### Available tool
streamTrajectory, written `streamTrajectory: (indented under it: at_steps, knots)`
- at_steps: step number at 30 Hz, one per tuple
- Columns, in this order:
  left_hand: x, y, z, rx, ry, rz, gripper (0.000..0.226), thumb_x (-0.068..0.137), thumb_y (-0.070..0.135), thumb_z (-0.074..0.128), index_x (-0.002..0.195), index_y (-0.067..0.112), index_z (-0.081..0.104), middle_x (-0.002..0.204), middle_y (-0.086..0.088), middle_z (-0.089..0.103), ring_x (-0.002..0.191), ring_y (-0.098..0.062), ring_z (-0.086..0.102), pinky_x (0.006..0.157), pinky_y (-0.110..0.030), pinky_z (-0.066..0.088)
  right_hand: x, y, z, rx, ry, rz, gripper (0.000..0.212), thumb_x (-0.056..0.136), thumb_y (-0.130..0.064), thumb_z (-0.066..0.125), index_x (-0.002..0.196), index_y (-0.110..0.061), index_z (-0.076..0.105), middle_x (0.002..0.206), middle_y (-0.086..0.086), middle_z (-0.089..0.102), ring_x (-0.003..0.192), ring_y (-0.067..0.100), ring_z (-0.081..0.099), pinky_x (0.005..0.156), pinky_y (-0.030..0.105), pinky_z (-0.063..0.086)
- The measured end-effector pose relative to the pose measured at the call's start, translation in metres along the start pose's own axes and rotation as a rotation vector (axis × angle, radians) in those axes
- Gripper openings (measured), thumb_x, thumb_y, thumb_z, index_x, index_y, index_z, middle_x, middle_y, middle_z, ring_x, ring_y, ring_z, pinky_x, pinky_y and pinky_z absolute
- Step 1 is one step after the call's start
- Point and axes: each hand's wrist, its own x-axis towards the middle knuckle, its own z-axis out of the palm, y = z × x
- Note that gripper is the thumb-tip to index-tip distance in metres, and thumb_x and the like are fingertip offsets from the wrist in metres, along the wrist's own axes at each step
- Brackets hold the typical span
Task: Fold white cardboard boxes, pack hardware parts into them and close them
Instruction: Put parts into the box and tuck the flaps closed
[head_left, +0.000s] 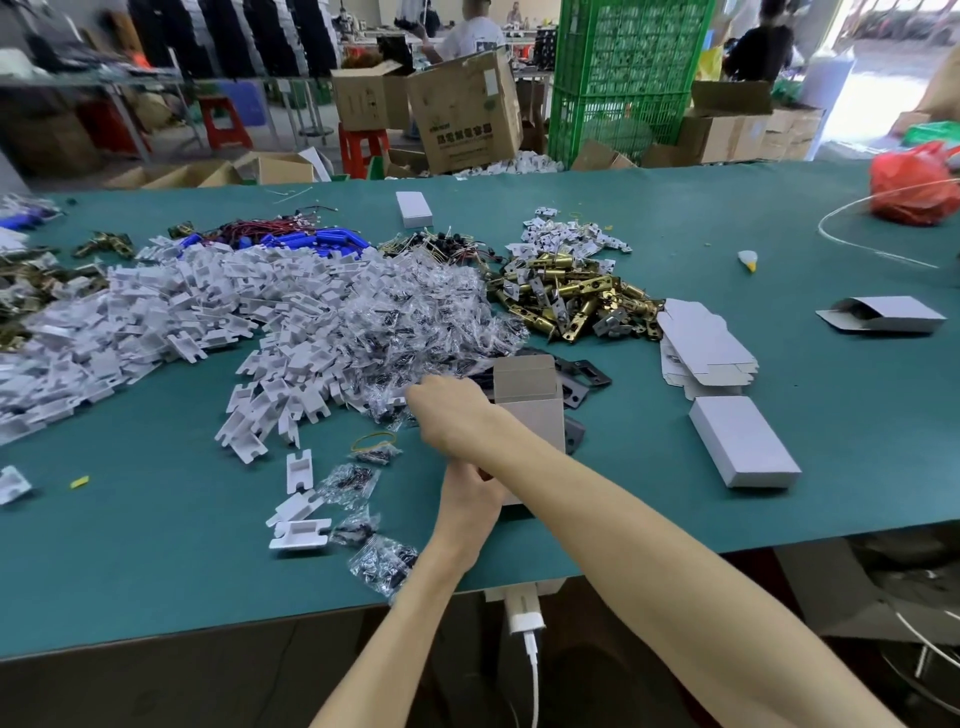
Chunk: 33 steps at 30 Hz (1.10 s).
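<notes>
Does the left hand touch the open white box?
Touching. The head view shows the left hand gripping the near end of the open white box, fingers curled against it.

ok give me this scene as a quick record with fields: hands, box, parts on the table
surface: green table
left hand: grips the near end of the open box
right hand: reaches across above the left hand to the edge of the bag pile; fingers hidden
open box: far flap raised
other parts: white inserts, brass latches
unfolded boxes: flat stack right of the latches
finished: closed box right of the open box
</notes>
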Motion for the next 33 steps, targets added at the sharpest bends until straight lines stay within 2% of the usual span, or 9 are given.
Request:
streamTrajectory:
  at_steps: [5,11,15,19,21,23,26,30,33]
  knots:
    - [0.003,-0.004,0.001,0.143,-0.047,-0.020,0.036,0.103,0.006,0.058,0.108,0.039,0.046,0.109,0.009,0.059,0.103,-0.009,0.056,0.083,-0.015,0.048,0.013,0.001,0.022,0.019,-0.075,0.075,0.039,0.099,-0.003,0.049,0.138,-0.002,0.049,0.140,0.015,0.044,0.132,0.036,0.042,0.096,0.047,0.043]
    - [0.005,-0.004,0.001,0.181,-0.037,-0.001,0.042,0.104,0.001,0.056,0.104,0.041,0.042,0.104,0.014,0.055,0.097,-0.007,0.051,0.081,-0.009,0.044,0.013,0.002,0.027,0.036,-0.057,0.070,0.040,0.099,-0.005,0.053,0.138,0.001,0.047,0.142,0.018,0.044,0.135,0.036,0.040,0.107,0.046,0.040]
    - [0.005,-0.005,0.002,0.201,-0.052,-0.024,0.041,0.104,-0.001,0.055,0.100,0.037,0.042,0.099,0.007,0.054,0.098,-0.014,0.051,0.084,-0.025,0.047,0.010,0.002,0.025,0.020,-0.068,0.070,0.037,0.102,-0.009,0.054,0.137,0.001,0.049,0.142,0.021,0.043,0.134,0.038,0.040,0.107,0.047,0.040]
    - [0.003,-0.001,0.003,0.140,-0.034,-0.026,0.029,0.103,0.006,0.061,0.097,0.031,0.049,0.092,0.007,0.058,0.085,-0.006,0.054,0.074,-0.012,0.046,0.006,-0.003,0.022,-0.016,-0.021,0.028,0.029,0.100,-0.004,0.048,0.128,0.000,0.057,0.132,0.022,0.055,0.123,0.039,0.053,0.097,0.045,0.046]
    - [0.003,-0.001,0.003,0.105,-0.011,-0.041,0.022,0.102,0.005,0.062,0.103,0.026,0.054,0.099,0.000,0.063,0.090,-0.013,0.058,0.073,-0.014,0.048,0.003,-0.003,0.018,-0.015,0.005,0.008,0.021,0.098,0.000,0.050,0.116,-0.003,0.061,0.121,0.019,0.062,0.113,0.036,0.060,0.085,0.042,0.047]
    - [0.002,-0.002,0.002,0.075,-0.014,-0.057,0.017,0.103,0.003,0.058,0.116,0.015,0.058,0.111,-0.009,0.066,0.101,-0.022,0.061,0.076,-0.017,0.050,-0.001,-0.003,0.015,0.052,0.039,-0.006,0.013,0.095,0.006,0.048,0.099,-0.004,0.056,0.101,0.015,0.064,0.096,0.036,0.064,0.069,0.039,0.044]
    - [0.002,0.000,0.000,0.044,0.000,-0.052,0.017,0.100,0.010,0.060,0.115,0.018,0.062,0.106,0.001,0.070,0.095,-0.012,0.064,0.072,-0.015,0.052,-0.008,-0.004,0.007,0.237,0.133,-0.014,0.015,0.097,0.008,0.042,0.100,-0.005,0.047,0.082,0.008,0.057,0.075,0.033,0.061,0.054,0.039,0.043]
    - [0.003,0.000,0.000,-0.020,0.000,-0.027,0.019,0.092,0.012,0.075,0.108,0.018,0.067,0.089,0.017,0.073,0.085,-0.004,0.065,0.071,-0.016,0.049,-0.026,0.007,-0.027,0.417,0.308,-0.045,0.017,0.102,-0.001,0.048,0.112,-0.009,0.060,0.103,0.010,0.068,0.086,0.027,0.067,0.080,0.045,0.058]
    - [0.002,0.001,0.000,-0.120,0.004,-0.024,0.034,0.092,0.016,0.079,0.122,0.016,0.064,0.103,0.016,0.076,0.096,-0.001,0.070,0.077,-0.014,0.053,-0.044,0.029,-0.053,0.490,0.438,-0.025,0.018,0.102,-0.006,0.053,0.114,-0.008,0.067,0.118,0.009,0.065,0.100,0.024,0.065,0.093,0.039,0.055]
